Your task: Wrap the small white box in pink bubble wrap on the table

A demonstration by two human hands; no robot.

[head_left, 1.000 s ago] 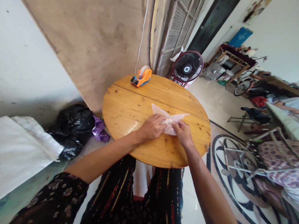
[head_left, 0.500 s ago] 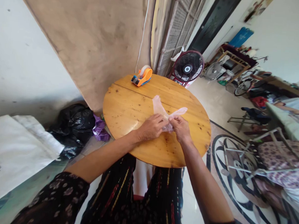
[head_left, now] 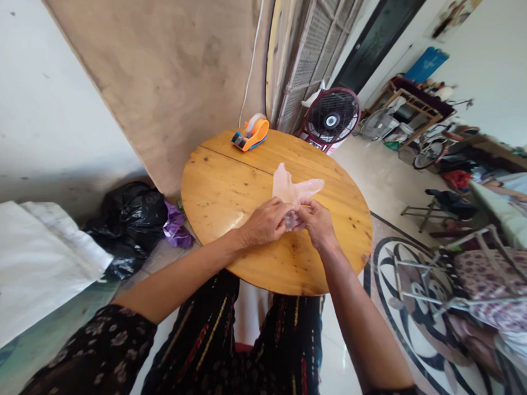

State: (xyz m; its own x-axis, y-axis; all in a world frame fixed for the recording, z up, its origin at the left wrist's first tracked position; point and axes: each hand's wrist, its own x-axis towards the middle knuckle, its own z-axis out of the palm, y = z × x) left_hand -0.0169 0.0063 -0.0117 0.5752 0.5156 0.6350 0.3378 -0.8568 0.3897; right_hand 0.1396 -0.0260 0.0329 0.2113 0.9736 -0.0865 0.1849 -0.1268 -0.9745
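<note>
A thin, pale pink plastic bag [head_left: 295, 190] is bunched between my two hands over the round wooden table [head_left: 220, 189]. Two loose ends of it, like handles, stick out beyond my fingers, one upward and one to the right. My left hand [head_left: 269, 221] grips the gathered middle from the left, fingers closed. From the right, my right hand [head_left: 317, 224] pinches the same gathered part. A crumpled bit of the bag shows below the fingertips. Anything inside it is hidden.
An orange tape dispenser [head_left: 251, 133] stands at the table's far edge. Behind it are a wooden panel [head_left: 173, 63] and a fan [head_left: 332, 120]. Black [head_left: 129, 223] and purple [head_left: 176, 225] bags lie left. Right are a metal-framed chair [head_left: 467, 273] and a person's arm [head_left: 500, 187].
My hands have drawn closer together on the bag. Its two loose ends now stand nearer each other, and the right one has shifted left and dropped less flat.
</note>
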